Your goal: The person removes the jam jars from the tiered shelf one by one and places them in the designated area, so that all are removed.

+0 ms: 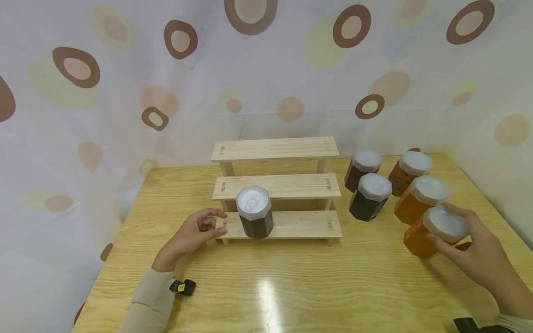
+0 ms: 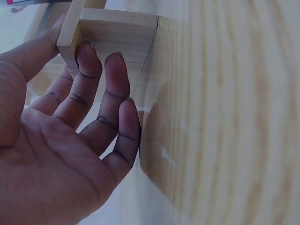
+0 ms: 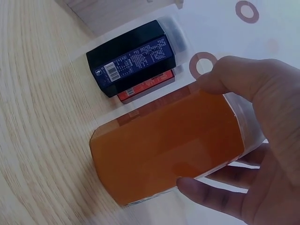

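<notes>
My left hand (image 1: 193,234) is at the left end of the lowest plank of a three-step wooden rack (image 1: 301,225). Thumb and fingers curl round that end in the left wrist view, the lower fingers (image 2: 117,84) beside the support. A dark octagonal jar (image 1: 257,225) with a whitish lid stands on the lowest step, just right of this hand. At the right, my right hand (image 1: 483,249) grips an orange octagonal jar (image 3: 168,145) near its whitish lid, thumb on one side and fingers on the other. Whether its base touches the table cannot be told.
Several more lidded jars stand right of the rack: a dark jar (image 1: 366,203) in front, a dark red jar (image 1: 354,175) behind, a speckled reddish jar (image 1: 401,180) and another orange jar (image 1: 410,206). Patterned cloth (image 1: 266,83) hangs behind the wooden table (image 1: 316,286).
</notes>
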`<move>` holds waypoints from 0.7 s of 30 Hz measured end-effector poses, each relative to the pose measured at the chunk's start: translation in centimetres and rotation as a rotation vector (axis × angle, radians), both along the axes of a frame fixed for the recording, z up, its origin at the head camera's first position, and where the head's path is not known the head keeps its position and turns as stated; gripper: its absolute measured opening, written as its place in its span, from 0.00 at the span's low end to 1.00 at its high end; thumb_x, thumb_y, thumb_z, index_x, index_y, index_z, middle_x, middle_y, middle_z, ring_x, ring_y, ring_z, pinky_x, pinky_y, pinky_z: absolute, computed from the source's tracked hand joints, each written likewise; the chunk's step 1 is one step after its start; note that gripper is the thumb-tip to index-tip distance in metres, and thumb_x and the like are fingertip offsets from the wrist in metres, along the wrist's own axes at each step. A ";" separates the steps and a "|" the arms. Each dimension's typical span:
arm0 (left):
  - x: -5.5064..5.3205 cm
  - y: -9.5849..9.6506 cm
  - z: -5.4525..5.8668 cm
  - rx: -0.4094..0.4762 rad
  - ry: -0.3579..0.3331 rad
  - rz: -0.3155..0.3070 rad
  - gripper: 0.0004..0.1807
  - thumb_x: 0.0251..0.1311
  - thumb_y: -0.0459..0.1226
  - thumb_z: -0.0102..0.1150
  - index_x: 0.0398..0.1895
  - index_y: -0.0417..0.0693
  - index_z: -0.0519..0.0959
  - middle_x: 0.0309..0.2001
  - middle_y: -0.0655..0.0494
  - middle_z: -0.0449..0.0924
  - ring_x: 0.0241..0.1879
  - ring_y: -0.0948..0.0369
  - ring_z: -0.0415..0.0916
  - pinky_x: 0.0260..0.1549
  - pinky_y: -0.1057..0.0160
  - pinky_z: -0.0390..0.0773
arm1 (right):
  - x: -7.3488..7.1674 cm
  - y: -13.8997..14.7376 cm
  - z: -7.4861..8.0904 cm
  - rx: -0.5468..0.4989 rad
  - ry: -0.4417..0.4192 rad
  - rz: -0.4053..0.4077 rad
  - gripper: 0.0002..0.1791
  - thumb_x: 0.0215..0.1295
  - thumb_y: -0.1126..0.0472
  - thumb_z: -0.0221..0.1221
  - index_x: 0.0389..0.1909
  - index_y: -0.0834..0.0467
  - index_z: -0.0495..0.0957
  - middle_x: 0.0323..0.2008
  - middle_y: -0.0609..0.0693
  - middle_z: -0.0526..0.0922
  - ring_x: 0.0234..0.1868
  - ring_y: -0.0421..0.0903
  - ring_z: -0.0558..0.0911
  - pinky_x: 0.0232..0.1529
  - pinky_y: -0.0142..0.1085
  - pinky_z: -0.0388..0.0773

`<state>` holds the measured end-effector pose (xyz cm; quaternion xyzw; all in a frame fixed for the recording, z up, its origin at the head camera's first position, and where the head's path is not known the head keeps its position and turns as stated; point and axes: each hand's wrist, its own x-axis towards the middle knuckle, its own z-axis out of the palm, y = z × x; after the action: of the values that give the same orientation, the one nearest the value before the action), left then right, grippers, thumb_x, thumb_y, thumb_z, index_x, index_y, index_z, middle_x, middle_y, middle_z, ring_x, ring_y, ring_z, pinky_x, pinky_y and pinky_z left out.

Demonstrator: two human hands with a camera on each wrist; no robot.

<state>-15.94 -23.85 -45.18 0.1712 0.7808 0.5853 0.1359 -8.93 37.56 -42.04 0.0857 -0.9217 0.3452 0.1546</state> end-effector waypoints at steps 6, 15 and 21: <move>0.0 -0.1 0.0 0.002 0.017 -0.016 0.21 0.69 0.31 0.65 0.62 0.37 0.74 0.25 0.58 0.71 0.25 0.65 0.61 0.28 0.65 0.64 | 0.3 -0.2 1.0 0.019 0.036 -0.009 0.43 0.60 0.70 0.73 0.74 0.69 0.63 0.63 0.78 0.68 0.47 0.18 0.63 0.26 0.18 0.72; -0.1 -0.1 0.1 0.011 0.004 -0.015 0.21 0.69 0.30 0.65 0.62 0.35 0.74 0.26 0.56 0.72 0.25 0.65 0.61 0.28 0.66 0.64 | 0.4 -1.9 4.8 0.081 0.297 -0.095 0.35 0.59 0.70 0.73 0.67 0.69 0.73 0.63 0.73 0.73 0.57 0.14 0.61 0.29 0.12 0.63; 0.0 0.0 0.2 0.009 0.001 -0.018 0.21 0.69 0.30 0.65 0.63 0.36 0.74 0.25 0.57 0.72 0.25 0.65 0.61 0.29 0.66 0.65 | -0.2 -3.5 6.6 0.079 0.340 -0.047 0.38 0.54 0.74 0.74 0.68 0.67 0.74 0.64 0.63 0.76 0.58 0.17 0.64 0.31 0.13 0.65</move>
<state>-15.93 -23.88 -45.01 0.1791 0.7768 0.5874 0.1397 -9.14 34.11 -35.46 0.1271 -0.8968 0.2856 0.3129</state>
